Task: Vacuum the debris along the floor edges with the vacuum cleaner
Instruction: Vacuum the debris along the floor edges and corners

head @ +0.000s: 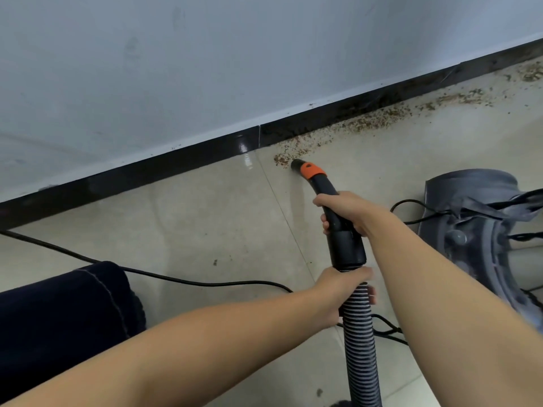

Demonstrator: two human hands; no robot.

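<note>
Both my bare forearms reach forward from the lower edge of the view, converging toward the middle. My right hand (346, 212) is farther out, its fingers curled round the black vacuum handle (338, 218), thumb side up. My left hand (342, 292) sits nearer to me, gripping the ribbed hose (360, 342) just below the handle's collar, wrist straight, fingertips wrapping round the far side.

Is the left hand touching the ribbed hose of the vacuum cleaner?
Touching. The head view shows the left hand with its fingers wrapped around the top of the ribbed hose, just below the black handle.
</note>
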